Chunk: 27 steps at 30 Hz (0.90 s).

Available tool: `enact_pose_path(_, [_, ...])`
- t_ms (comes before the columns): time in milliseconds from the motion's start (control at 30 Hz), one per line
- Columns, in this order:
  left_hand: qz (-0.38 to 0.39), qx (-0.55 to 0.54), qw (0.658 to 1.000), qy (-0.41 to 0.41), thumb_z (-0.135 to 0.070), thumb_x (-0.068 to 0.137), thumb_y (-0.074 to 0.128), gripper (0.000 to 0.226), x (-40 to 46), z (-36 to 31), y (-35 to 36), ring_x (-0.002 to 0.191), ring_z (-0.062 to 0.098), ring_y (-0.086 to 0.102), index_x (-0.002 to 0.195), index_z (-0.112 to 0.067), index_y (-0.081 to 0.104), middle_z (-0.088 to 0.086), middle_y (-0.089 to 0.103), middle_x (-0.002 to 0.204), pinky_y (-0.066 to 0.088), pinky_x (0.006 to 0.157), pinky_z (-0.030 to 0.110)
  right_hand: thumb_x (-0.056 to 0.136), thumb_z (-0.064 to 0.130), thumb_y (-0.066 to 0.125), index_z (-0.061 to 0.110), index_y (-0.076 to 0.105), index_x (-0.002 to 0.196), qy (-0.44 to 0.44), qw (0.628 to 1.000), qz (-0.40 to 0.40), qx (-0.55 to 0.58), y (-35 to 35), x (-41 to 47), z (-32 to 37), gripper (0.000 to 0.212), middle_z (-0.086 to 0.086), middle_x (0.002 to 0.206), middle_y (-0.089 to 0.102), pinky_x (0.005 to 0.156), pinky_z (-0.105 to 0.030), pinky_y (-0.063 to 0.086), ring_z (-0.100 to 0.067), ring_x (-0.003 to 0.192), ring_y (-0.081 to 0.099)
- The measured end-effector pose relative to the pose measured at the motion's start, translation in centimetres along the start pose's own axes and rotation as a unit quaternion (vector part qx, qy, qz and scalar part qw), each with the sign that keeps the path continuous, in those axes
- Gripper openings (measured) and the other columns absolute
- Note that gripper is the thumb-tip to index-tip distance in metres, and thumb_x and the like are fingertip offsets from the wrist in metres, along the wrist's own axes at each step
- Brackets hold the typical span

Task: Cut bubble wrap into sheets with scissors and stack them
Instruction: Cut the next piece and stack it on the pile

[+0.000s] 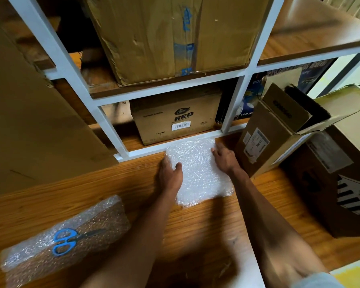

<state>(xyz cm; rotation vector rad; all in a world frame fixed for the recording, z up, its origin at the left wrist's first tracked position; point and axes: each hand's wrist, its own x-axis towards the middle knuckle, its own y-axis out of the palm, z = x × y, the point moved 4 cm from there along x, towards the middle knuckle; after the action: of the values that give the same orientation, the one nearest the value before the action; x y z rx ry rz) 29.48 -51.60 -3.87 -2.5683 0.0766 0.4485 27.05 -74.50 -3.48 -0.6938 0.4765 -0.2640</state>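
A stack of cut bubble wrap sheets (197, 169) lies on the wooden table (195, 225), against the foot of the white shelf frame. My left hand (169, 173) rests flat on the stack's left edge, thumb on top of the sheets. My right hand (224, 157) presses against the stack's right edge, fingers spread. Neither hand holds anything. At the near left lies a larger piece of uncut bubble wrap (62, 238), flat on the table. Blue-handled scissors (71, 240) lie shut on top of it, blades pointing right.
A white metal shelf frame (170, 147) with cardboard boxes (175, 119) stands right behind the stack. An open cardboard box (274, 129) sits just right of my right hand, larger boxes (341, 173) beyond it. A big cardboard sheet (29, 121) leans at the left.
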Motion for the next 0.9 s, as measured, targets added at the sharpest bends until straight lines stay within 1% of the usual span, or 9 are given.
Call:
enact_pose_path(67, [-0.024,-0.018,0.999,-0.013,-0.03,0.102,0.061,0.072,0.5,-0.2,-0.5,0.146,0.034,0.042,0.163,-0.022,0.023,0.006,0.038,0.163,0.038,0.115,0.043,0.112,0.04,0.045,0.021,0.038,0.161,-0.007,1.0,-0.007,0.017,-0.3,0.3,0.4,0.053,-0.019,0.157,0.049,0.12,-0.043,0.035,-0.039,0.145,0.047])
enact_pose_path(167, [-0.013,0.004,1.0,-0.002,-0.022,0.101,0.063,0.083,1.4,-0.4,-0.3,0.152,0.032,0.031,0.166,-0.027,0.011,0.003,0.025,0.17,0.033,0.12,0.044,0.111,0.04,0.048,0.025,0.033,0.163,-0.017,1.0,0.005,0.001,-0.3,0.9,0.9,0.056,-0.018,0.159,0.047,0.122,-0.046,0.034,-0.039,0.146,0.045])
enact_pose_path(267, [0.013,0.03,0.999,0.016,-0.012,0.097,0.065,0.089,1.5,-0.6,0.6,0.155,0.028,0.026,0.166,-0.029,0.011,0.0,0.02,0.171,0.031,0.122,0.04,0.107,0.047,0.053,0.03,0.035,0.161,-0.005,1.0,0.007,-0.016,0.1,1.6,1.0,0.06,-0.02,0.153,0.053,0.117,-0.049,0.042,-0.042,0.14,0.051])
enact_pose_path(400, [-0.018,0.002,1.0,0.0,-0.018,0.098,0.065,0.085,1.6,-0.6,0.6,0.155,0.028,0.026,0.165,-0.025,0.014,0.002,0.022,0.17,0.029,0.124,0.042,0.105,0.048,0.056,0.023,0.033,0.161,0.029,0.999,-0.024,0.005,0.0,2.0,1.3,0.065,-0.022,0.152,0.053,0.114,-0.047,0.042,-0.045,0.139,0.05])
enact_pose_path(500, [-0.014,-0.002,1.0,0.001,-0.026,0.103,0.058,0.078,2.0,-0.2,0.7,0.155,0.029,0.025,0.166,-0.024,0.013,0.002,0.02,0.171,0.027,0.125,0.047,0.105,0.051,0.054,0.021,0.037,0.158,0.022,0.999,-0.031,-0.019,-0.1,1.8,1.1,0.063,-0.024,0.145,0.057,0.108,-0.046,0.046,-0.046,0.134,0.054])
enact_pose_path(600, [0.027,0.032,0.999,0.004,-0.021,0.104,0.057,0.079,2.0,-0.3,1.4,0.156,0.029,0.022,0.166,-0.027,0.008,-0.001,0.015,0.172,0.029,0.125,0.048,0.105,0.053,0.053,0.023,0.04,0.155,0.01,0.997,-0.022,-0.072,0.1,1.5,1.5,0.059,-0.024,0.138,0.06,0.098,-0.045,0.05,-0.045,0.126,0.058])
enact_pose_path(667, [0.023,0.025,0.999,-0.001,-0.02,0.103,0.057,0.08,1.9,-0.5,1.3,0.155,0.03,0.024,0.166,-0.027,0.008,-0.001,0.016,0.172,0.03,0.124,0.047,0.106,0.053,0.051,0.018,0.043,0.15,0.02,0.997,-0.032,-0.073,0.0,1.2,2.0,0.057,-0.025,0.135,0.06,0.094,-0.043,0.049,-0.044,0.125,0.057])
enact_pose_path(800, [-0.019,-0.012,1.0,-0.01,-0.027,0.104,0.054,0.074,1.5,0.5,-0.3,0.151,0.035,0.032,0.166,-0.022,0.014,0.006,0.025,0.169,0.03,0.123,0.046,0.108,0.058,0.039,0.014,0.052,0.143,0.04,0.996,-0.072,-0.015,-1.0,-0.5,1.7,0.058,-0.027,0.136,0.06,0.102,-0.046,0.045,-0.049,0.127,0.054])
enact_pose_path(900, [-0.022,-0.014,1.0,0.001,-0.031,0.108,0.049,0.068,-0.2,1.6,-0.7,0.153,0.033,0.029,0.166,-0.021,0.014,0.006,0.023,0.17,0.027,0.124,0.045,0.111,0.054,0.029,0.012,0.06,0.137,0.038,0.994,-0.098,0.02,-1.4,-2.7,0.6,0.058,-0.028,0.134,0.064,0.103,-0.044,0.043,-0.05,0.126,0.056])
